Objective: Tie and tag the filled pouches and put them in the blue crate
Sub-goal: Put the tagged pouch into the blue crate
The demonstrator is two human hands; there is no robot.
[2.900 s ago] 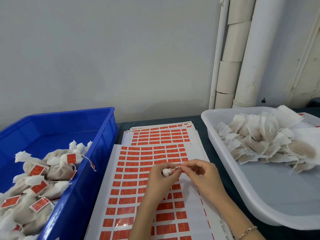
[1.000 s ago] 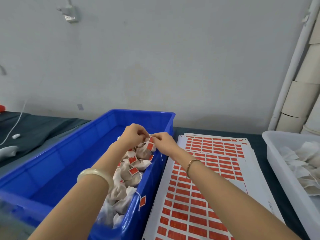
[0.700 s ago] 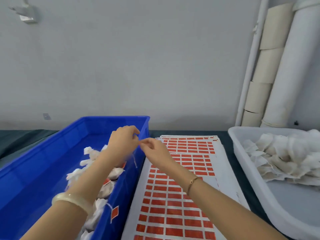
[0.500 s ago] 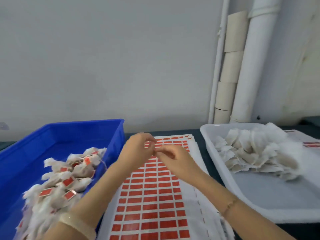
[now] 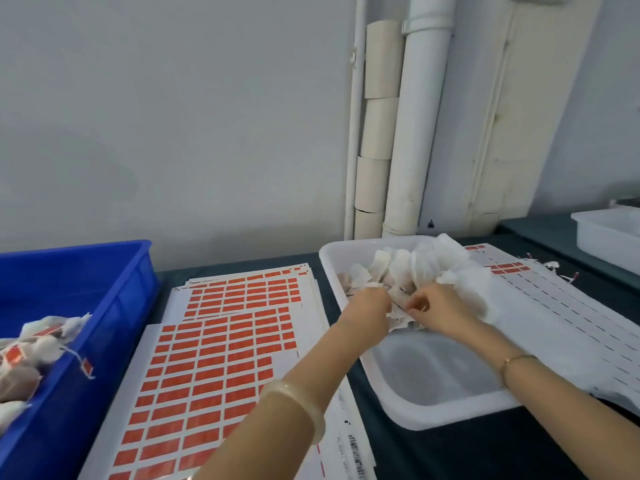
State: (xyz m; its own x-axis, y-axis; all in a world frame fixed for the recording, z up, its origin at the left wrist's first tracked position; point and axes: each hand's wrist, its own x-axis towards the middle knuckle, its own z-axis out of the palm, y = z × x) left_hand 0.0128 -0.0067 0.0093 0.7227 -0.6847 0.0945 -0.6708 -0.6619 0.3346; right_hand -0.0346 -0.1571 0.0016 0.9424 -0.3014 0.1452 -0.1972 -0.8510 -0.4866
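The white tray (image 5: 398, 408) holds a heap of untied white pouches (image 5: 408, 270) at its far end. Both my hands are in that heap. My left hand (image 5: 369, 306) shows its back, its fingers hidden among the pouches. Beside it, my right hand (image 5: 438, 308) curls its fingers and pinches a pouch at the heap's near edge. The blue crate (image 5: 117, 303) stands at the left with tied, red-tagged pouches (image 5: 41, 346) inside; one tag hangs over its rim.
Sheets of red tag stickers (image 5: 221, 362) lie between crate and tray. More mostly peeled sheets (image 5: 557, 327) lie right of the tray. A second white tray (image 5: 609, 237) stands far right. Pipes and cardboard rolls (image 5: 377, 133) stand against the wall.
A tagged pouch went into the blue crate. Both hands then moved right, across the sticker sheets, into the pouch heap in the white tray. The view turned right.
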